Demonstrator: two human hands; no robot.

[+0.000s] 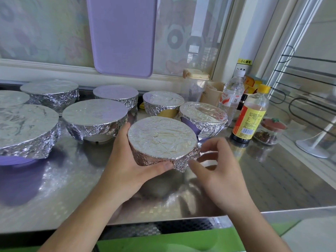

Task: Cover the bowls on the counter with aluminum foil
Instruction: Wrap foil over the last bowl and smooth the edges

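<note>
Foil, crinkled and silver, wraps the near bowl (162,140), which sits near the middle of the steel bench (263,179), closest to the person of all the bowls. The left hand (127,160) holds this bowl from its left side: the palm lies against the foil-covered wall, the thumb runs along the near lower edge and the fingers reach round the far left of the rim, so the grip is curled round the bowl. The right hand (216,170) is just to the right of the bowl, its fingers spread and loosely bent; the thumb tip is at the loose crumpled flap of foil on the near right edge, and I cannot tell whether it touches. The bowl's foil top is flat and lightly creased.

Behind it stand seven more foil-covered bowls. Just beyond on the right is a tilted purple bowl (203,117); further back is a yellow bowl (163,102). To the left come a white bowl (94,117), another behind it (116,95), one at far left (51,91), a large purple bowl (25,130) at near left, and one cut off by the left edge (11,98).

On the right stand a sauce bottle with a yellow cap (251,115), a clear water bottle (231,95) and a small glass jar (269,131). A purple cutting board (121,35) leans against the window behind.
</note>
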